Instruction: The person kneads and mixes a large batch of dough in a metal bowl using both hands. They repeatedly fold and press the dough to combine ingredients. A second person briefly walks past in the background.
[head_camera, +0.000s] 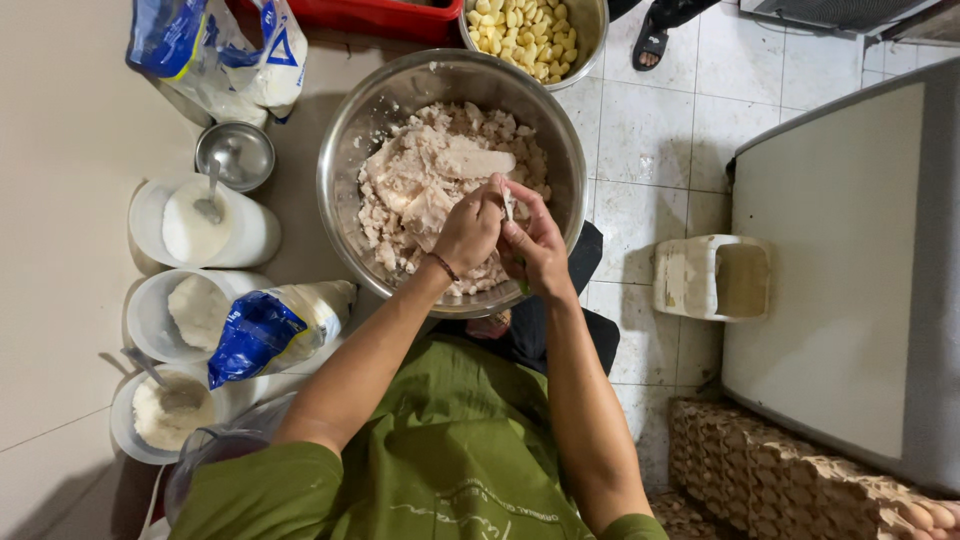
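A small white piece (509, 206) was pinched between left hand (468, 230) and right hand (535, 245), both closed, over the steel bowl (345, 150) of pale chunks (420, 180); slippery grip risked dropping it.

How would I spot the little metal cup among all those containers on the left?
Start at the big steel bowl of pale chunks under both hands. Just left of its rim, above the stack of three white tubs of powder, sits the small metal cup. It is the only shiny steel container on that side, and the handle of the spoon in the top tub leans across it.
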